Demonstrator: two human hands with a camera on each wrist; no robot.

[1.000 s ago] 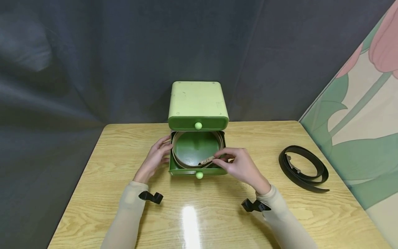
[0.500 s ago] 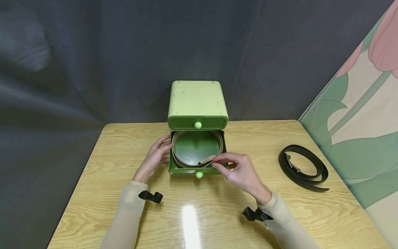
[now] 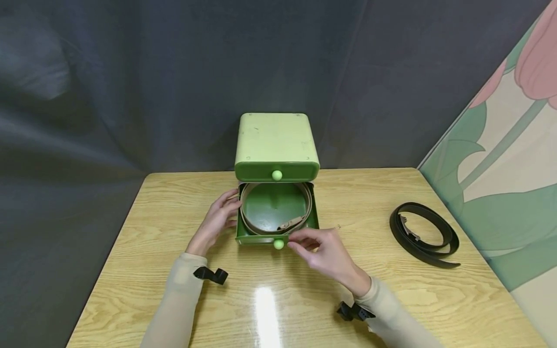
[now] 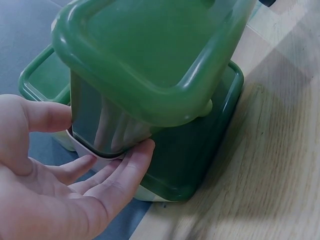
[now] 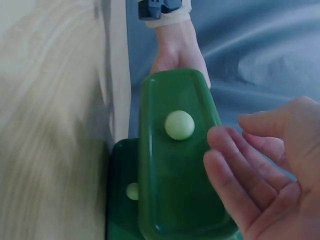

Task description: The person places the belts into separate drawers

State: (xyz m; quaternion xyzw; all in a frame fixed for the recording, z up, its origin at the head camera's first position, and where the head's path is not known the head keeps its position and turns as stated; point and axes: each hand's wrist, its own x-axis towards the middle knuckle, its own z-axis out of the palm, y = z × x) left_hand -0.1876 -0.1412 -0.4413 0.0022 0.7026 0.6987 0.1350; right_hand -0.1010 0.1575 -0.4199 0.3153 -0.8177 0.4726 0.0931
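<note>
A pulled-out green drawer (image 3: 256, 240) holds a coiled beige belt (image 3: 292, 223), whose end lies along the coil near the drawer's front right. My left hand (image 3: 216, 217) rests against the left side of this drawer. In the left wrist view, its fingers (image 4: 127, 185) spread along the drawer wall and lower edge. My right hand (image 3: 324, 251) is just off the drawer's front right corner, beside the pale round knob (image 3: 278, 244). In the right wrist view, its fingers (image 5: 235, 190) are loosely bent beside the drawer front (image 5: 182, 185), with nothing held.
The drawer belongs to a small pale-green cabinet (image 3: 276, 137) at the table's back edge. Its top drawer (image 3: 256, 172) is closed; a lower drawer (image 5: 122, 170) sits beneath. A coiled black belt (image 3: 396, 232) lies on the wooden table (image 3: 174, 203) at the right.
My right hand has let go of the beige belt's end and moved down toward me to the drawer's front edge. The left hand has stayed in place.
</note>
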